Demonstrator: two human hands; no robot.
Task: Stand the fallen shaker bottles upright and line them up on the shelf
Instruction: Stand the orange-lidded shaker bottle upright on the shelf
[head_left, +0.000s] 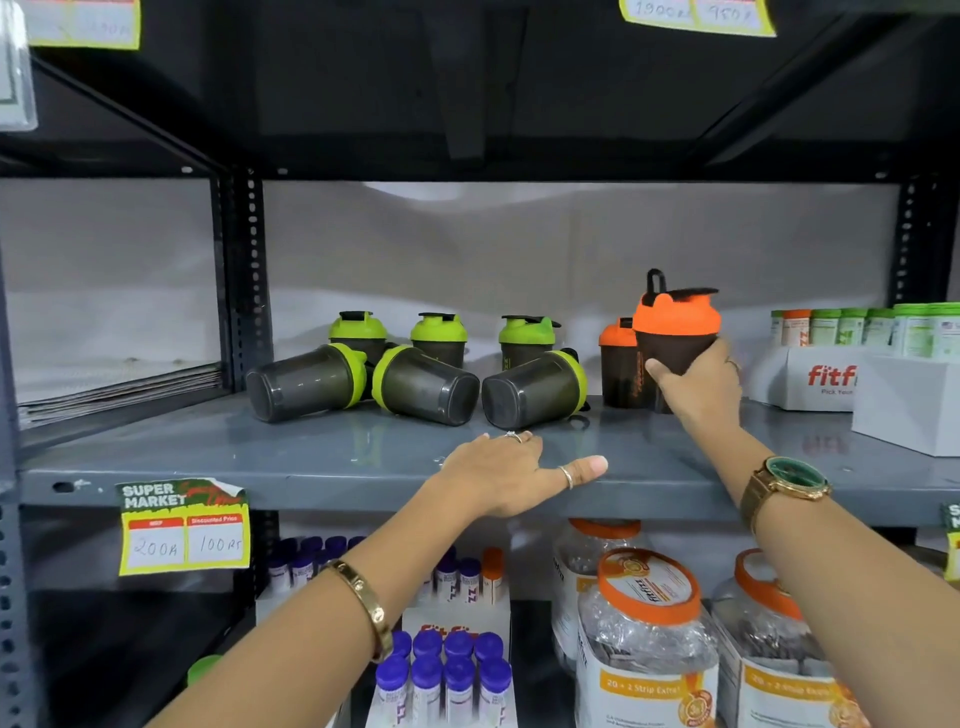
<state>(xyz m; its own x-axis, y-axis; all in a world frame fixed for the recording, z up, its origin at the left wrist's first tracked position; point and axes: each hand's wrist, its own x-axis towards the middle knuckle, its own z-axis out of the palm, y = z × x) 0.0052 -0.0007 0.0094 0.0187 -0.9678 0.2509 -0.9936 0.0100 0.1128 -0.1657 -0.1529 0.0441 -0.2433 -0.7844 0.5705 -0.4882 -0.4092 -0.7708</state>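
Observation:
On the grey shelf three dark shaker bottles with green lids lie on their sides: a left one, a middle one and a right one, bases toward me. Three green-lidded shakers stand upright behind them. My right hand grips an upright orange-lidded shaker, held right of a second orange-lidded shaker that stands on the shelf. My left hand rests flat on the shelf's front edge, fingers spread, holding nothing.
White "fitf" boxes with green tubs fill the shelf's right end. A perforated upright post bounds the left. Below are purple-capped tubes and orange-lidded jars. A yellow price tag hangs on the shelf front.

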